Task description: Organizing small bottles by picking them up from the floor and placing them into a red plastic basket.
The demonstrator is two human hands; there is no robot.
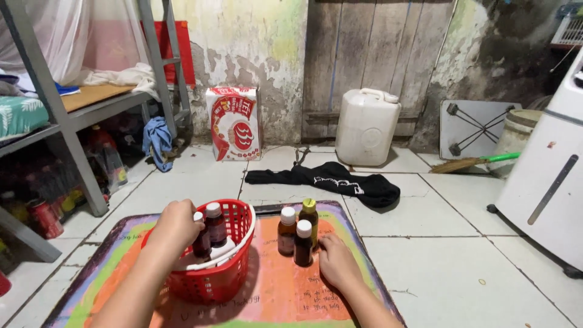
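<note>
A person kneels over a low, brightly painted counter [340, 225] set on the tiled floor [437, 255]. The left hand [177, 223] reaches into a red plastic basket [215, 276] near the counter's far left edge, fingers wrapped around a dark medicine bottle [201, 238] among other white-capped bottles there. The right hand [337, 262] rests flat on the counter, fingers together and just touching the nearest of three brown bottles [303, 243] grouped upright toward the far edge, apparently steadying them. A black cloth [340, 180] and a white jerrycan [367, 126] lie beyond.
</note>
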